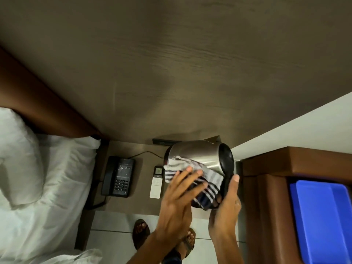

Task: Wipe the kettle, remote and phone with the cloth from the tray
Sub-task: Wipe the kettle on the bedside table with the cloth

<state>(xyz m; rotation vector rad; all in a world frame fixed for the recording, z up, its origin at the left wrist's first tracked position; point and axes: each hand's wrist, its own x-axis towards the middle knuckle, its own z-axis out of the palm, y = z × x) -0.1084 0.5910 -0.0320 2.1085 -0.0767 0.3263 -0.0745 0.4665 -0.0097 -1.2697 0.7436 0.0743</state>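
A steel kettle (198,155) with a black lid and handle is held tilted on its side above the bedside table. My right hand (226,204) is wrapped around its black handle. My left hand (181,193) presses a grey cloth with dark and white stripes (192,170) flat against the kettle's side, fingers spread. A white remote (157,181) lies on the table just left of the kettle. A black corded phone (119,176) sits further left.
The brown bedside table (141,202) stands between a bed with white sheets and pillow (38,168) on the left and a wooden unit on the right holding a blue tray (322,216). My sandalled feet (141,231) are on the tiled floor below.
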